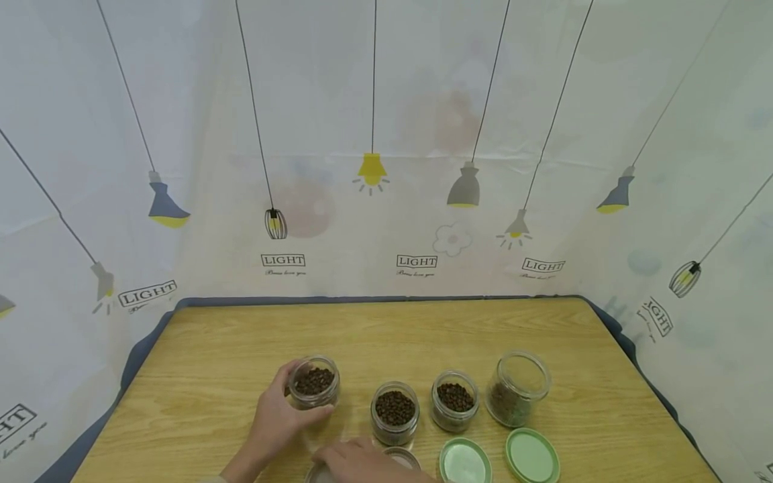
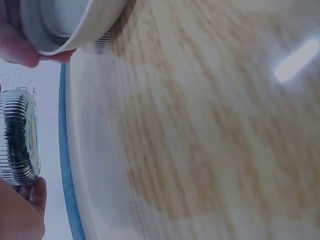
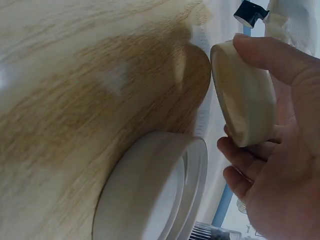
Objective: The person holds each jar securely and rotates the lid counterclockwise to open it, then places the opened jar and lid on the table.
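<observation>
My left hand [image 1: 274,417] grips a clear glass jar [image 1: 314,382] holding small dark brown pieces that look like coffee beans. In the left wrist view the ribbed side of this jar [image 2: 19,137] shows between fingers and thumb. At the near edge of the head view, my right hand [image 1: 356,461] pinches a pale round lid [image 3: 247,95] by its rim, tilted on edge. A second pale lid [image 3: 145,190] lies on the table beside that hand. Two more open jars of the dark pieces, a middle jar [image 1: 394,412] and a right jar [image 1: 455,401], stand rightward.
A taller open glass jar [image 1: 518,389], partly filled, stands at the far right of the row. Two green lids, a left one [image 1: 465,461] and a right one [image 1: 533,455], lie before it. Printed cloth [image 1: 374,228] surrounds the wooden table [image 1: 241,335].
</observation>
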Tool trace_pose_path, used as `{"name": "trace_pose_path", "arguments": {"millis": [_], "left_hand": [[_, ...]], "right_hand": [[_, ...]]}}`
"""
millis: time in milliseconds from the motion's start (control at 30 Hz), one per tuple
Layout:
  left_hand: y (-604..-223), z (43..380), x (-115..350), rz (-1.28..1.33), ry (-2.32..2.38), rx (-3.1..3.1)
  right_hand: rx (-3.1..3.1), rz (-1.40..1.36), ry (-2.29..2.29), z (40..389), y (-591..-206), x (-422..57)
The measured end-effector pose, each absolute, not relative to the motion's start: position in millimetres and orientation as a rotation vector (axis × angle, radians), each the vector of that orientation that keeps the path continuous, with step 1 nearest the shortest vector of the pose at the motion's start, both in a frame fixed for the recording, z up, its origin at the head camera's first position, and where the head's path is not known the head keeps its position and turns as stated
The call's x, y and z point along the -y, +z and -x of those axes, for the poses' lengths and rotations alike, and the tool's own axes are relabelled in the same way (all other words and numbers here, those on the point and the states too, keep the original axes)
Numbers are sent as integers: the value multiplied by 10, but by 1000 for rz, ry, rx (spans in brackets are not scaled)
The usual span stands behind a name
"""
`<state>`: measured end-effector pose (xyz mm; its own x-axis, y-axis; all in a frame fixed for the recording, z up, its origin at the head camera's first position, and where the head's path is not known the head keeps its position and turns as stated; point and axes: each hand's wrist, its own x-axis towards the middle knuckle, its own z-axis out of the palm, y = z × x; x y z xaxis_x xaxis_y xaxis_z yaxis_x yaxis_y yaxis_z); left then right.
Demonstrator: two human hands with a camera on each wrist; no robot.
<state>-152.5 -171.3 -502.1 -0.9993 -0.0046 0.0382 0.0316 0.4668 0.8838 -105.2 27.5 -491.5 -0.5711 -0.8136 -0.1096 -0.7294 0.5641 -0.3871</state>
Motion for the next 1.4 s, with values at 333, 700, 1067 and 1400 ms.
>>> {"name": "trace_pose_path", "arguments": {"millis": [333, 700, 1067, 1400], "left_hand": [[-4994, 1506, 1688, -2, -1610, 2676], [-5004, 1506, 1680, 19, -1613, 2669], [-5006, 1495, 1672, 15, -1619, 2680], [-5019, 1475, 1683, 56, -1624, 2663]], "right_hand": [[-2663, 1488, -251, 1046, -5043, -326], [-2706, 1503, -223, 1050, -5098, -333], [-2717, 1447, -165, 1054, -5092, -319], [-2740, 1363, -123, 1053, -5036, -324]]}}
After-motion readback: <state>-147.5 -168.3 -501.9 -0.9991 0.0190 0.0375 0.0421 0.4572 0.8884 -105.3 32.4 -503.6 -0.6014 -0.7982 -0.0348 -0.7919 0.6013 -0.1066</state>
